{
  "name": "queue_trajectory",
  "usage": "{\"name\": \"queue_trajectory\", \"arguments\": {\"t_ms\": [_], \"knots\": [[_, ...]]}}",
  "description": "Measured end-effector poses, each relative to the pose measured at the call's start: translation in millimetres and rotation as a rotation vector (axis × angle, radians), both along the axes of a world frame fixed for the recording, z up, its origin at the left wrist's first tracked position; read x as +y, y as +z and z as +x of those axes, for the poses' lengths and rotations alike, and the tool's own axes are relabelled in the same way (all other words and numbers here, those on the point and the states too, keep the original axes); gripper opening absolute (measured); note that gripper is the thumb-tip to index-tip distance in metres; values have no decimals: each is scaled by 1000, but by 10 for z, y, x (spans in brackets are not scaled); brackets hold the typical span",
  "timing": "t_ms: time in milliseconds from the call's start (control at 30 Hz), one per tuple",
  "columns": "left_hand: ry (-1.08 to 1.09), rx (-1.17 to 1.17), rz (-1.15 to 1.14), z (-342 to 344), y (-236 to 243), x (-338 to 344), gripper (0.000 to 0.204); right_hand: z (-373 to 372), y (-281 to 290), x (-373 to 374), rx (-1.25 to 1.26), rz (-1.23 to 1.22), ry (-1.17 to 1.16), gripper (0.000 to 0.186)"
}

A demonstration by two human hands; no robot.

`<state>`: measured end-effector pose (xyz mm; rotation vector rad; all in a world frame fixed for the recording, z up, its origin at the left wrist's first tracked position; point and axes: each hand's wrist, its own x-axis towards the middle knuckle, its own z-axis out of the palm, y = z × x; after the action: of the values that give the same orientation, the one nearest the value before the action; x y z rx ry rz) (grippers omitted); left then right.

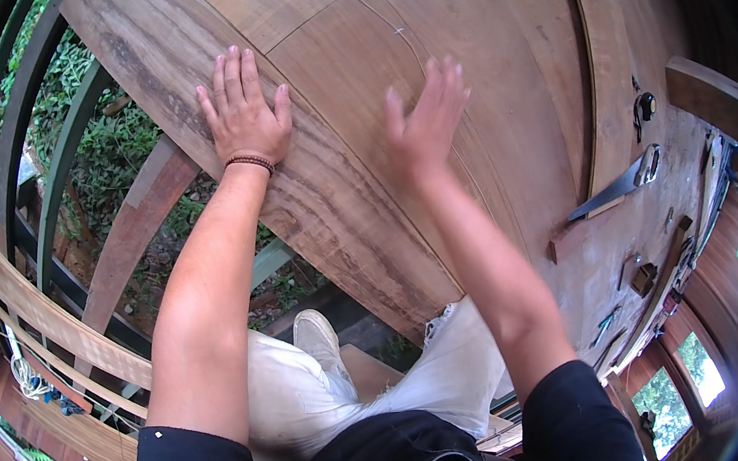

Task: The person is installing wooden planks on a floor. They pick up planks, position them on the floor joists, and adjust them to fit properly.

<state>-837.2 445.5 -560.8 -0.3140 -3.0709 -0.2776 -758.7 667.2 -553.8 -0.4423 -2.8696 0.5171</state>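
Note:
My left hand lies on a long, dark-grained wooden plank, fingers spread and pointing away from me, a beaded bracelet at the wrist. My right hand is just to the right, blurred, its thumb apart from the fingers and nothing visible in it; I cannot tell whether it touches the wood. Under and beside it are lighter wooden boards, crossed by a thin pale line that may be a string.
Curved frame timbers stand at left, foliage below them. A handsaw, a tape measure and several small tools lie at right. My legs are at the boards' near end. A coiled cord hangs at lower left.

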Motion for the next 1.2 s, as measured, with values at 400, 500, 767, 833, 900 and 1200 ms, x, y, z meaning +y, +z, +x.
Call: {"name": "queue_trajectory", "arguments": {"t_ms": [400, 500, 767, 833, 900, 1200], "knots": [[-22, 54, 15, -36, -27, 13, 69, 1114, 108, -922, -197, -52, 591, 70], [-20, 62, 11, -15, -32, 26, 69, 1132, 102, -931, -214, -45, 589, 73], [-10, 46, 18, 7, -71, 28, 70, 1159, 106, -939, -287, -21, 583, 76], [-9, 54, 40, -12, -74, -9, 71, 1135, 115, -949, -261, -26, 587, 76], [-33, 54, 87, -17, -63, -82, 74, 1120, 127, -979, -236, -25, 590, 76], [695, -281, 1189, 1115, 53, -1030, 33, 1144, 114, -966, -209, 8, 564, 79]]}}
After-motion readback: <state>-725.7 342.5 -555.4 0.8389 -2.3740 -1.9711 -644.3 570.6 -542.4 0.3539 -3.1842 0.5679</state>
